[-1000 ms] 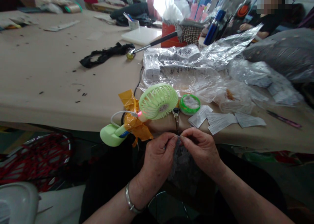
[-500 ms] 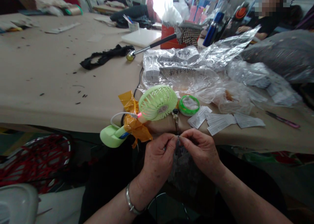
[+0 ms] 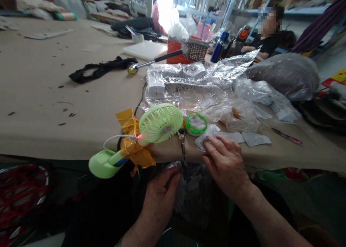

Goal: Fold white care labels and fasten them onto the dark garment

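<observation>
The right hand [image 3: 225, 164] lies open, fingers spread and nearly flat, its fingertips pressing on the white paper labels [image 3: 232, 136] scattered along the near edge of the bench [image 3: 54, 124], just right of a green fan [image 3: 160, 122]. The left hand [image 3: 159, 194] sits below that edge, fingers curled shut on the rim of a crumpled clear bag [image 3: 194, 184], which holds pale slips and hangs in the lap.

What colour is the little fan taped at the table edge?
Pale green fan, fixed with amber tape; shows best in the head view.
</observation>
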Tool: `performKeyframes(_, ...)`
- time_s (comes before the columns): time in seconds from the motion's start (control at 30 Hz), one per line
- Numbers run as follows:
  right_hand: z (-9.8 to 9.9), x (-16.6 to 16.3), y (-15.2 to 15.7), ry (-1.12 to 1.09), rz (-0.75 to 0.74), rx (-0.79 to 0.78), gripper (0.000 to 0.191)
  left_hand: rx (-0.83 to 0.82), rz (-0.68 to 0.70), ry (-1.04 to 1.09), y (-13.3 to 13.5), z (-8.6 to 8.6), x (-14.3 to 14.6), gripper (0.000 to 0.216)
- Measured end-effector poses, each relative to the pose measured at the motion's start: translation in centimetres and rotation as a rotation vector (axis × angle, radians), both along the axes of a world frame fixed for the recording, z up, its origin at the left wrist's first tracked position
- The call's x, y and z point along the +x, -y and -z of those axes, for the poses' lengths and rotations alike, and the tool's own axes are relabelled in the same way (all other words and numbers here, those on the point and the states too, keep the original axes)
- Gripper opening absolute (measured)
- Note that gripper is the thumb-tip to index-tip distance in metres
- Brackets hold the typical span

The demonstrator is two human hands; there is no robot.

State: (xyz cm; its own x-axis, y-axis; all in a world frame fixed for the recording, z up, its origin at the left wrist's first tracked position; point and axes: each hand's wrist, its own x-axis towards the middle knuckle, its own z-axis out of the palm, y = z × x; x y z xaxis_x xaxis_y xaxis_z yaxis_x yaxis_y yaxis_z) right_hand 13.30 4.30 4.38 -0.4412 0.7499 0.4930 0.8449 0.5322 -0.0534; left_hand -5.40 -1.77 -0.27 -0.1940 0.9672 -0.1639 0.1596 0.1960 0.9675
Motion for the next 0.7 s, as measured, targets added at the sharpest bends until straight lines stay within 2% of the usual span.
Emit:
performKeyframes(0.2,1.6,0.4,0.1,-0.111,-0.075,0.068,0.023,-0.060,0.048,0.016,0.2,-0.1,1.4,0.011)
performKeyframes(0.33,1.7,1.0,-0.4,-0.211,-0.157,0.092,0.020,-0.085,0.106,0.163,-0.5,-0.7,2.9,0.012)
performKeyframes(0.4,1.8,1.3,-0.4,-0.259,-0.203,0.099,0.020,-0.145,0.125,0.327,-1.0,-1.1,3.7,0.012)
performKeyframes(0.5,1.9,1.5,0.3,-0.292,-0.288,0.077,0.018,-0.281,0.151,0.767,-1.5,-1.8,4.8,0.017)
performKeyframes(0.6,2.1,1.6,1.8,-0.302,-0.378,0.034,0.013,-0.342,0.124,1.157,-2.0,-2.5,5.6,0.028)
performKeyframes(0.7,2.4,1.7,3.2,-0.326,-0.428,0.018,0.014,-0.375,0.070,1.234,-2.7,-3.1,6.3,0.024)
